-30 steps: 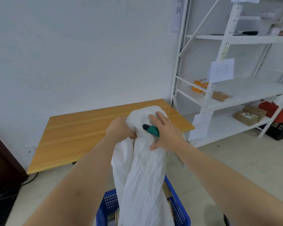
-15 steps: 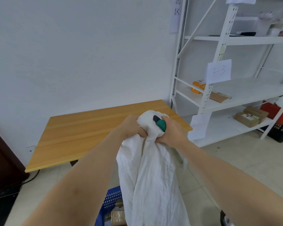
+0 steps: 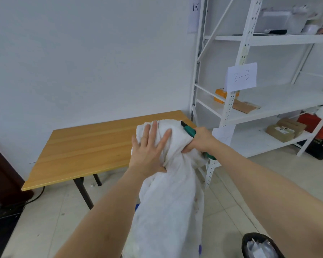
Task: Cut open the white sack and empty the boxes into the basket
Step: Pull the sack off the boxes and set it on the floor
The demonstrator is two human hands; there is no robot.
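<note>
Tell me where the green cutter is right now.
Head view, centre-right: the green cutter is gripped in the right hand, against the white sack's bunched top.

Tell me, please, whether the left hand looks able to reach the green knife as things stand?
Probably yes. The left hand lies flat on the white sack, beside the right hand, which grips both the sack and the green knife. Only the bunched sack top lies between them.
</note>
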